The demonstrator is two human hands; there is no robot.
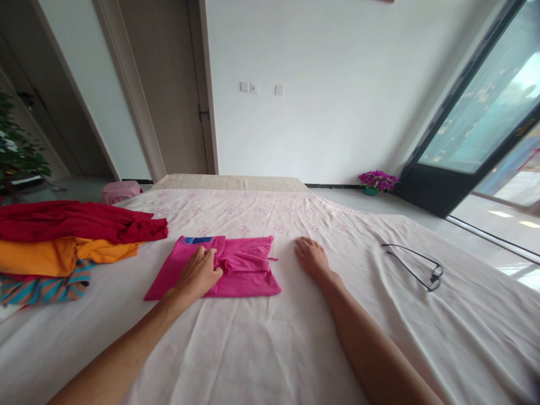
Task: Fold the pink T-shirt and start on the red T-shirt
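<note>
Sheet: pale pink, flower-printed toward the far end, loosely creased, spread over the broad surface below my camera; beige strip along its far edge.
Wall: white; I count 3 switch plates on it.
Brown doors: 2, at left.
Glass door: 1, dark-framed, at right.
Floor: pink stool at left, purple flowers in a green pot near the wall.
Clothes pile: red garment, orange garment and striped garment, heaped at left.
Spectacles: 1 pair, arms unfolded, right of both hands.
Pink garment: 1, folded, flat on the sheet, between the pile and the right hand.
Left hand: on the pink garment; I see its fingers curled, thumb and forefinger closed on a bunched fold.
Right hand: palm down on the sheet, just beside the pink garment and apart from it; fingers extended, slightly spread, holding nothing.
</note>
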